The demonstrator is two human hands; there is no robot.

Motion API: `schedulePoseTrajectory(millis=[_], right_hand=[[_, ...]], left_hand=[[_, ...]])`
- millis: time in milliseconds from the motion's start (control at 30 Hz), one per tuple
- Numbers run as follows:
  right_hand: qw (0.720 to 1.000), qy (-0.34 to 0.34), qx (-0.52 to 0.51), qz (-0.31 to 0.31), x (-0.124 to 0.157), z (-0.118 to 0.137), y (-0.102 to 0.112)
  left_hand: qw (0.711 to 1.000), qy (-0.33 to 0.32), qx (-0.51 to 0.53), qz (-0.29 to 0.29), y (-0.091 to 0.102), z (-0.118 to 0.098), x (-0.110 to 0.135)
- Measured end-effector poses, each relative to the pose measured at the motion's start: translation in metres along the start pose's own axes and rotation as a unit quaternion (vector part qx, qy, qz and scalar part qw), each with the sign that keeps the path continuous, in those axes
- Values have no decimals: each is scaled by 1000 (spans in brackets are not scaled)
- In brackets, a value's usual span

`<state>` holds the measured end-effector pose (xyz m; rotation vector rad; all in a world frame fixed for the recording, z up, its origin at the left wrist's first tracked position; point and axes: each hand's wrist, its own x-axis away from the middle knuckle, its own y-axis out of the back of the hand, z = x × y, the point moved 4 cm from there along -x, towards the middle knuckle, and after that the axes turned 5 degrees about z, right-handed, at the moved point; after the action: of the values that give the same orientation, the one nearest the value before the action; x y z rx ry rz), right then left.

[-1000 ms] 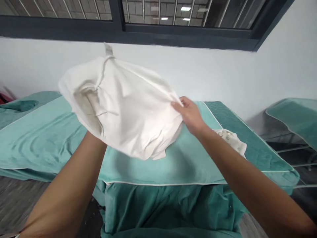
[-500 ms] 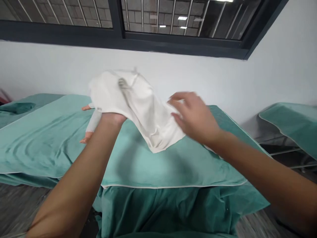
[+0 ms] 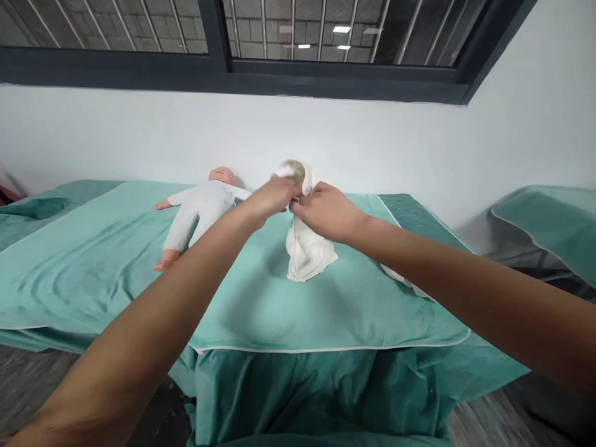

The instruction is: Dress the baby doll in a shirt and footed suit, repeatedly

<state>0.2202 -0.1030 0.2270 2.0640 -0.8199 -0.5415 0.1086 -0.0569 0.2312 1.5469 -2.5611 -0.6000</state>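
Note:
A small white baby garment (image 3: 308, 256) hangs bunched between my hands above the bed, its lower end falling towards the green cover. A beige-grey patch shows on its blurred upper part. My left hand (image 3: 275, 197) is closed on the garment's upper part from the left. Pressed up close beside it, my right hand (image 3: 329, 214) pinches the same cloth from the right. To the left, a baby doll (image 3: 201, 203) in a white bodysuit lies on its back, head towards the wall; my left forearm hides part of it.
The bed's green cover (image 3: 279, 323) has white piping along its front edge. Another white cloth (image 3: 404, 280) lies partly hidden beneath my right forearm. Behind stands a white wall (image 3: 116, 133) under a dark-framed window (image 3: 344, 77). A second green-covered surface (image 3: 554, 217) is at right.
The garment, spread over my left hand before, is now gathered narrow. My left hand has moved right and my right hand has closed on the cloth. More of the doll shows.

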Motion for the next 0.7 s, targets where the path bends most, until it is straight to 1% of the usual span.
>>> schedulePoseTrajectory(millis=[100,133,200,233,300,400,467,567,633,700], right_hand=[[995,-75,-61,13,7,-10,-7],[992,-101,-79,19,9,-14,-9],[979,-169,-116,21,11,-23,-11],[970,-202,-133,13,11,-27,-11],[956,-246,-161,-19,11,-35,-9],[940,-264,-204,-71,12,-40,-2],[938,-257,-213,-90,15,-41,3],[943,-261,-183,-95,21,-45,12],[944,-275,-158,-94,25,-50,19],[944,-285,-142,-93,26,-56,26]], left_hand=[[993,0,81,88,-21,20,12],[989,-11,104,102,-26,25,15],[989,-40,101,100,-35,33,18],[992,-49,81,83,-39,37,18],[997,-56,29,35,-44,44,16],[993,-60,-72,-71,-42,48,12],[974,-75,-161,-142,-33,45,11],[931,-101,-265,-229,-11,33,12],[910,-116,-297,-265,5,22,15],[895,-145,-310,-287,18,6,20]])
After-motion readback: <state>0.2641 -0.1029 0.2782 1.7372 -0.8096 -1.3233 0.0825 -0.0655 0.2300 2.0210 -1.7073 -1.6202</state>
